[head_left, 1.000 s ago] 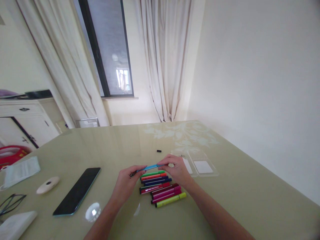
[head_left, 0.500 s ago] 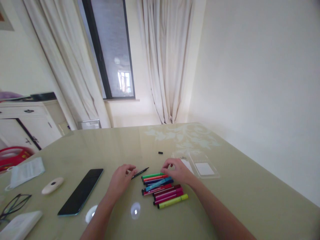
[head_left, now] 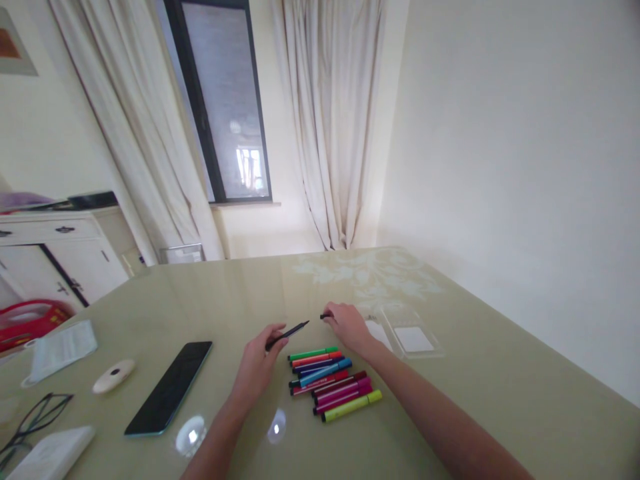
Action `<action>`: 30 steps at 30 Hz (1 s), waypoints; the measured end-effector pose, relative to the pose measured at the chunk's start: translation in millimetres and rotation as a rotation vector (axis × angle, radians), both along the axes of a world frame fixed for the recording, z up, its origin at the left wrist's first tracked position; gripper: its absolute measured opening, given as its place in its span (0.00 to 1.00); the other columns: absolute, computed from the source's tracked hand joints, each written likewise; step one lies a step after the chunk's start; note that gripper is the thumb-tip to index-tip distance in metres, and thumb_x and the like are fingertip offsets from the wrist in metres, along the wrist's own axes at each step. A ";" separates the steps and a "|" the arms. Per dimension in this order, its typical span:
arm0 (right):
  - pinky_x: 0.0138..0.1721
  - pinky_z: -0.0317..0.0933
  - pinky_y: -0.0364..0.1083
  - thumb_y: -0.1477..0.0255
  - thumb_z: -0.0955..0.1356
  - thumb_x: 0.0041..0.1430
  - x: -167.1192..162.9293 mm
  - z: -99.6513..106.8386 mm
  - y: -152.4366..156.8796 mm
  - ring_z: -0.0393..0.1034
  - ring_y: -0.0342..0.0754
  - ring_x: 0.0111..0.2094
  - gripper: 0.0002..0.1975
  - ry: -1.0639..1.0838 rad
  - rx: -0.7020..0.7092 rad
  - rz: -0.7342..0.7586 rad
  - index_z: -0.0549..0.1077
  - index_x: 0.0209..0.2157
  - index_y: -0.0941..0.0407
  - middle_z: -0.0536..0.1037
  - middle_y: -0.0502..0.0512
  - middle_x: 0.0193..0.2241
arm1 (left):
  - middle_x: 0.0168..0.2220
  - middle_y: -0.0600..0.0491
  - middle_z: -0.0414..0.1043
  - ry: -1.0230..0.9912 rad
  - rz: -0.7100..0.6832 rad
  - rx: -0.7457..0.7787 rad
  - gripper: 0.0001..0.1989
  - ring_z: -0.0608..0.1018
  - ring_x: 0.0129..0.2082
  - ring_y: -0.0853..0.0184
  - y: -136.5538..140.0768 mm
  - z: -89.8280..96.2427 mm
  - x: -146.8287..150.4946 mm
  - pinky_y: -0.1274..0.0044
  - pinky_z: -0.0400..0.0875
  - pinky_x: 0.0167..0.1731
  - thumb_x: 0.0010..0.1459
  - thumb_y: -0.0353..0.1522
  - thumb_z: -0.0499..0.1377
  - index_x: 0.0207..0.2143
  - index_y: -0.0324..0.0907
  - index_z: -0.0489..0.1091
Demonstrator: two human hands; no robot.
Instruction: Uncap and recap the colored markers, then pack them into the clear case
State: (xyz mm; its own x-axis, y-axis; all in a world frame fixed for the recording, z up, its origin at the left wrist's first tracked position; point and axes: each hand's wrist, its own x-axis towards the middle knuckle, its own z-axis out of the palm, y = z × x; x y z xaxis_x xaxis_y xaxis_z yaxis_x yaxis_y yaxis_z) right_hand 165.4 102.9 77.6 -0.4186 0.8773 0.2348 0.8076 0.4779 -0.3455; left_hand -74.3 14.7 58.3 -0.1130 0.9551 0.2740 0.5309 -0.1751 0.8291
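Between the thumb and fingers of my left hand (head_left: pixel 263 347) is an uncapped black marker (head_left: pixel 290 333), its tip pointing right and away from me. My right hand (head_left: pixel 349 327) pinches a small black cap (head_left: pixel 324 316), held a short gap to the right of the marker's tip. Below both hands lies a loose row of capped markers: green (head_left: pixel 313 353), orange, dark blue, light blue (head_left: pixel 326 372), red, dark red, magenta and yellow (head_left: pixel 351 406). The light blue one rests across its neighbours.
A clear plastic case (head_left: pixel 414 339) with white inserts lies open beyond my right wrist. On the left are a phone (head_left: pixel 169 388), a pale oval object (head_left: pixel 114 376), a face mask (head_left: pixel 64 351), glasses (head_left: pixel 37 423) and a white box (head_left: pixel 57 455). A wall borders the table's right side.
My left hand has lifted the black marker and moved right with it. My right hand has gone from the marker row to the cap on the table and taken hold of it.
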 end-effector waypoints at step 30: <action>0.38 0.65 0.44 0.73 0.75 0.57 36.4 2.2 -65.3 0.75 0.47 0.33 0.02 0.769 -0.118 0.241 0.84 0.33 0.54 0.82 0.51 0.28 | 0.41 0.52 0.84 -0.008 -0.119 -0.031 0.17 0.84 0.39 0.59 -29.2 3.7 43.7 0.72 0.79 0.41 0.61 0.44 0.58 0.41 0.47 0.82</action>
